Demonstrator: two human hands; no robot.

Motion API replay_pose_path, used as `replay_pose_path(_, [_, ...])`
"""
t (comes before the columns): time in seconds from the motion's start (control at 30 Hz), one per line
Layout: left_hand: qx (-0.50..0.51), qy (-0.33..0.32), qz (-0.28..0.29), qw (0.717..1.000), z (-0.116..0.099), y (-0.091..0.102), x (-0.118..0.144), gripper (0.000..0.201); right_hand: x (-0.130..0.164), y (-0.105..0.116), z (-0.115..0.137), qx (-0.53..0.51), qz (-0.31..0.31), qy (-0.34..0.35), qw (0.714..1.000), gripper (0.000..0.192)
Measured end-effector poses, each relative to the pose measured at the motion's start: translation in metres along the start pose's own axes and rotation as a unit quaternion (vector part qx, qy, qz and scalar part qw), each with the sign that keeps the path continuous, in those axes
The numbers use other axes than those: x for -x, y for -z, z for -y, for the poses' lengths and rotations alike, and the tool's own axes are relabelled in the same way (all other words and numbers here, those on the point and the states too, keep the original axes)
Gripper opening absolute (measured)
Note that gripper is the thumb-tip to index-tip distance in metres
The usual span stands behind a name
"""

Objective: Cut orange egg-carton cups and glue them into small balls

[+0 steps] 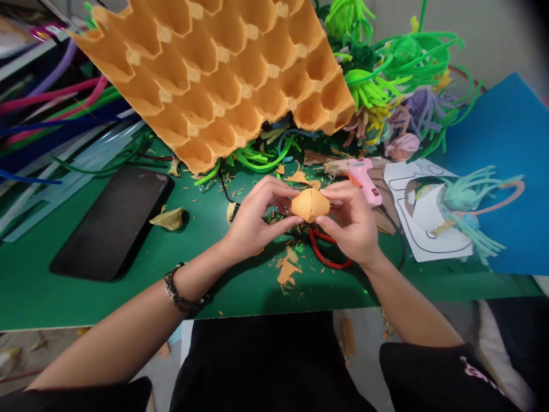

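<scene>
Above the green table, my left hand and right hand pinch a small orange egg-carton pulp cup between curled fingertips. Looks light, stiff, crushable; I judge rim edges grip best.

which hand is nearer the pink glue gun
Right. The right hand, pinching the orange cup piece, sits just below the glue gun; the left hand is farther away across the piece.

A single head-worn camera looks forward and steeply down, close over the green work table.
</scene>
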State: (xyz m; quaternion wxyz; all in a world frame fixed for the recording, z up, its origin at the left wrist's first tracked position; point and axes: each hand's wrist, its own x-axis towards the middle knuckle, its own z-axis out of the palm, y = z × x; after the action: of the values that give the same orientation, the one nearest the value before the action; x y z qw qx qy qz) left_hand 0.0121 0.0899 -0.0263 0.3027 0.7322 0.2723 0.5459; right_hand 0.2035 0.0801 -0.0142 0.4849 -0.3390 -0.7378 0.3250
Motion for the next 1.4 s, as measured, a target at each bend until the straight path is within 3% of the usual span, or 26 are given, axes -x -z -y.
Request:
replay_pose_path(0.33, [-0.067, -0.069, -0.027, 0.995, 0.002, 0.001, -0.001, 0.031, 0.001, 0.0, -0.006, 0.04, -0.004, 0.061, 0.997, 0.037])
replay_pose_path(0.53, [-0.089, -0.07, -0.03, 0.993, 0.002, 0.001, 0.0, 0.03, 0.002, -0.002, -0.005, 0.046, -0.006, 0.076, 0.996, 0.038])
replay_pose_path(0.77, [-0.038, -0.067, -0.015, 0.997, -0.002, 0.001, -0.002, 0.03, 0.002, -0.008, -0.001, 0.07, -0.071, 0.097, 0.99, 0.048])
replay_pose_path(0.93, [0.008, -0.044, -0.018, 0.999, -0.001, 0.001, -0.001, 0.025, 0.002, -0.008, 0.001, 0.081, -0.053, 0.089, 0.991, 0.042])
replay_pose_path(1.13, [-0.023, -0.032, -0.009, 0.999, -0.002, 0.002, -0.002, 0.032, -0.001, -0.004, 0.002, 0.029, -0.032, 0.085, 0.995, 0.024])
replay_pose_path(1.4, [-0.052, -0.055, -0.013, 0.997, -0.002, 0.005, -0.003, 0.03, 0.0, -0.004, 0.006, -0.004, -0.026, 0.049, 0.998, 0.034])
